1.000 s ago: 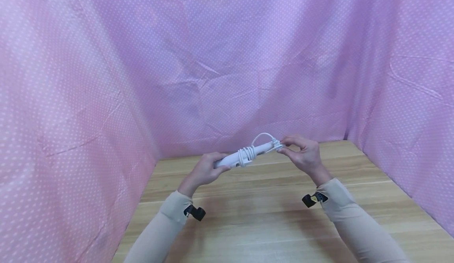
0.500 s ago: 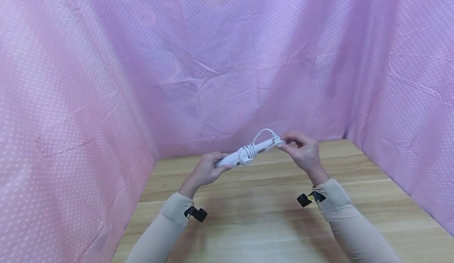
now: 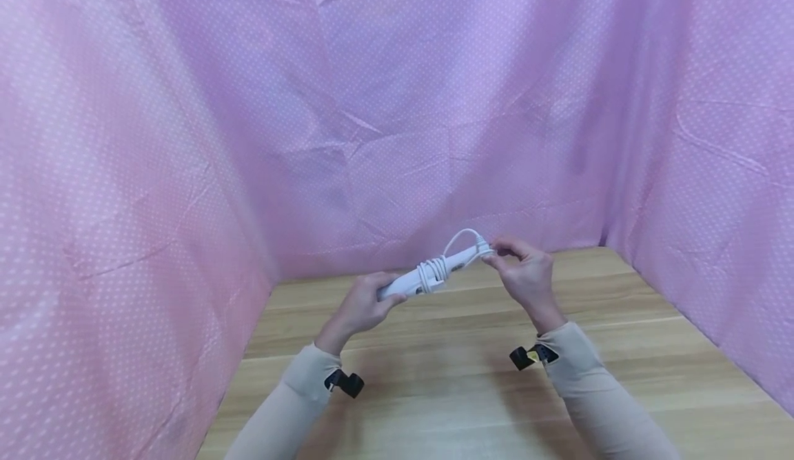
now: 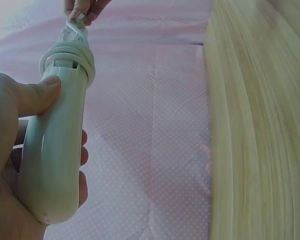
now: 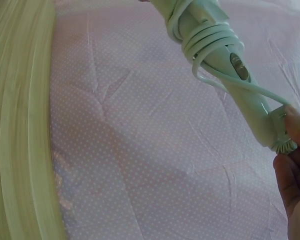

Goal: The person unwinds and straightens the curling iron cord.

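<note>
A white hair styling iron [image 3: 403,283] is held up over the table, slanting up to the right. Its white cord [image 3: 432,272] is wound several times round the middle, and a loose loop arcs above the narrow end. My left hand [image 3: 366,301] grips the thick rounded end, thumb along the top in the left wrist view and fingers behind. At the narrow end, my right hand [image 3: 526,270] pinches the cord between thumb and fingers beside a ribbed cord sleeve [image 5: 285,146]. An oval switch [image 5: 239,66] shows on the iron in the right wrist view.
A wood-grain table [image 3: 446,377] lies below both hands. Pink dotted cloth [image 3: 397,115] hangs behind it and along the left and right sides. Both wrists carry a small black camera on a strap.
The right forearm and wrist have shifted a little to the left. Both hands keep their hold, and the iron stays at nearly the same place and slant.
</note>
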Action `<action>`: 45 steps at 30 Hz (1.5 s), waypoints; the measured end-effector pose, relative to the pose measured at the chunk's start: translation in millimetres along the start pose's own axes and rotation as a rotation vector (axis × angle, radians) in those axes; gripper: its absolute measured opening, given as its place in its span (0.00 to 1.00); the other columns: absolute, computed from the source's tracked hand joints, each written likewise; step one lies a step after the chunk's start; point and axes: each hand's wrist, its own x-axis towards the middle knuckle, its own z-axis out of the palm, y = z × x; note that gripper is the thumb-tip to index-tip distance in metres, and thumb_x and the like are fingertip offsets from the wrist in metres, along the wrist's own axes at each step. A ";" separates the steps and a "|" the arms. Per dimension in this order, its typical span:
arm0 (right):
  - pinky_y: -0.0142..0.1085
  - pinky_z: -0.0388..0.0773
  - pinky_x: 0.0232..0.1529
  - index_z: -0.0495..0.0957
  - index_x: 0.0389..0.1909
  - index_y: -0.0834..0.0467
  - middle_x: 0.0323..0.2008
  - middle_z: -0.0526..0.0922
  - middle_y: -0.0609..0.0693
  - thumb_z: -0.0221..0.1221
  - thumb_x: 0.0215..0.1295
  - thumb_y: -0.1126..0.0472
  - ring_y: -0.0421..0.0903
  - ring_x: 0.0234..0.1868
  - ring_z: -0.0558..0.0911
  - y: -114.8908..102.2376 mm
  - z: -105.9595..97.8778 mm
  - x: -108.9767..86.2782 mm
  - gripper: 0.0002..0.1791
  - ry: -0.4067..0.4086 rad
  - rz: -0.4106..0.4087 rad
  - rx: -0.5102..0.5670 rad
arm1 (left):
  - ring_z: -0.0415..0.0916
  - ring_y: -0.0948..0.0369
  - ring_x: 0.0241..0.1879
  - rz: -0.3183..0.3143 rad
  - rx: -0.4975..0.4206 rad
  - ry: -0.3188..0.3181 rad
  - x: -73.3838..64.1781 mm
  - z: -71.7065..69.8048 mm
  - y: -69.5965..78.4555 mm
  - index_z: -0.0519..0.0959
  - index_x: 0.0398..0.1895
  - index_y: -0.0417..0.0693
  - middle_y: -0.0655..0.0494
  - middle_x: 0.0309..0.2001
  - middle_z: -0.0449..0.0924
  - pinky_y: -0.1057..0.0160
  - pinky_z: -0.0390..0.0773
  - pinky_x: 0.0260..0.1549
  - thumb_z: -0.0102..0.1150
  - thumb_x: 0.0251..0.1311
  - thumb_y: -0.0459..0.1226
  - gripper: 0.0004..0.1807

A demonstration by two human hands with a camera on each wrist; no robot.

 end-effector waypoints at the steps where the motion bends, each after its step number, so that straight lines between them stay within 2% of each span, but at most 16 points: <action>1: 0.21 0.77 0.37 0.86 0.30 0.64 0.31 0.88 0.58 0.74 0.42 0.73 0.38 0.30 0.83 5.9 2.1 -0.2 0.12 0.006 -0.006 -0.016 | 0.77 0.62 0.32 0.007 0.004 0.005 -0.2 0.3 0.1 0.84 0.47 0.42 0.52 0.37 0.84 0.65 0.76 0.32 0.68 0.57 0.39 0.16; 3: 0.22 0.77 0.37 0.87 0.31 0.63 0.31 0.88 0.55 0.75 0.42 0.71 0.38 0.31 0.83 18.8 5.5 0.0 0.12 0.004 -0.029 -0.045 | 0.77 0.62 0.32 0.018 0.015 0.016 -0.8 1.4 -0.9 0.84 0.46 0.42 0.52 0.36 0.84 0.66 0.76 0.32 0.68 0.57 0.39 0.15; 8: 0.22 0.77 0.36 0.86 0.30 0.63 0.29 0.88 0.54 0.75 0.42 0.69 0.46 0.29 0.84 23.4 4.2 1.5 0.12 -0.068 -0.115 -0.107 | 0.76 0.64 0.30 0.002 0.026 0.014 -2.8 2.1 -4.0 0.84 0.44 0.44 0.54 0.35 0.84 0.66 0.75 0.31 0.69 0.56 0.39 0.14; 11: 0.27 0.79 0.36 0.85 0.31 0.63 0.29 0.87 0.54 0.75 0.42 0.69 0.49 0.29 0.84 24.4 0.0 4.4 0.13 -0.119 -0.228 -0.154 | 0.76 0.64 0.31 -0.025 0.021 -0.015 -3.0 0.4 -4.0 0.84 0.45 0.44 0.54 0.35 0.85 0.65 0.76 0.32 0.69 0.56 0.40 0.14; 16: 0.42 0.79 0.39 0.84 0.37 0.63 0.35 0.86 0.56 0.73 0.44 0.70 0.52 0.35 0.83 24.6 -3.5 9.7 0.16 -0.200 -0.456 -0.244 | 0.77 0.65 0.32 -0.049 -0.004 -0.050 -0.5 -5.3 -1.1 0.84 0.46 0.44 0.55 0.37 0.85 0.64 0.77 0.32 0.67 0.58 0.41 0.15; 21: 0.44 0.75 0.37 0.87 0.37 0.59 0.35 0.81 0.57 0.69 0.48 0.73 0.53 0.36 0.77 28.2 -0.3 7.9 0.13 -0.267 -0.631 -0.301 | 0.76 0.65 0.31 -0.054 -0.011 -0.083 0.5 -8.7 0.6 0.84 0.47 0.45 0.54 0.38 0.85 0.66 0.76 0.30 0.67 0.59 0.41 0.15; 25: 0.43 0.74 0.36 0.87 0.34 0.58 0.34 0.77 0.55 0.65 0.51 0.74 0.52 0.35 0.74 30.4 2.9 4.9 0.12 -0.304 -0.685 -0.341 | 0.76 0.66 0.31 -0.061 -0.017 -0.097 -0.2 -8.8 1.0 0.84 0.48 0.46 0.54 0.38 0.85 0.66 0.76 0.30 0.67 0.59 0.41 0.15; 29: 0.41 0.74 0.37 0.84 0.34 0.60 0.35 0.77 0.53 0.62 0.55 0.73 0.50 0.37 0.74 32.3 5.6 3.2 0.08 -0.333 -0.690 -0.348 | 0.75 0.66 0.29 -0.068 -0.032 -0.106 -0.8 -8.1 1.1 0.84 0.44 0.46 0.55 0.35 0.85 0.66 0.76 0.29 0.67 0.59 0.41 0.13; 35: 0.38 0.72 0.35 0.80 0.32 0.63 0.34 0.78 0.53 0.60 0.57 0.71 0.50 0.34 0.73 36.9 8.0 -0.7 0.02 -0.290 -0.781 -0.296 | 0.74 0.66 0.26 -0.136 -0.090 -0.168 -4.7 -6.7 0.6 0.85 0.45 0.47 0.58 0.33 0.84 0.67 0.75 0.27 0.66 0.59 0.42 0.13; 38: 0.38 0.71 0.36 0.81 0.33 0.64 0.34 0.80 0.54 0.55 0.58 0.73 0.51 0.34 0.74 38.5 7.3 -4.3 0.07 -0.215 -0.845 -0.253 | 0.74 0.66 0.27 -0.154 -0.141 -0.210 -7.5 -5.3 0.3 0.85 0.46 0.48 0.57 0.34 0.84 0.67 0.76 0.28 0.64 0.61 0.43 0.13; 40: 0.38 0.72 0.36 0.83 0.34 0.65 0.35 0.82 0.55 0.54 0.55 0.76 0.52 0.34 0.76 39.1 7.1 -6.3 0.11 -0.136 -0.885 -0.226 | 0.75 0.65 0.29 -0.162 -0.185 -0.233 -9.2 -4.5 0.0 0.84 0.46 0.46 0.56 0.35 0.84 0.67 0.76 0.29 0.64 0.61 0.43 0.14; 42: 0.37 0.73 0.38 0.84 0.35 0.64 0.35 0.84 0.56 0.56 0.54 0.76 0.53 0.34 0.77 39.7 7.4 -7.3 0.12 -0.076 -0.879 -0.198 | 0.75 0.65 0.30 -0.167 -0.215 -0.231 -10.3 -3.8 -1.4 0.84 0.47 0.46 0.56 0.36 0.85 0.67 0.77 0.30 0.63 0.62 0.44 0.15; 45: 0.34 0.75 0.44 0.85 0.36 0.64 0.36 0.84 0.57 0.64 0.51 0.75 0.53 0.37 0.79 41.1 8.1 -6.3 0.10 -0.054 -0.796 -0.109 | 0.75 0.64 0.31 -0.170 -0.227 -0.199 -10.5 -5.0 -4.2 0.84 0.47 0.45 0.55 0.37 0.85 0.67 0.77 0.29 0.63 0.62 0.44 0.15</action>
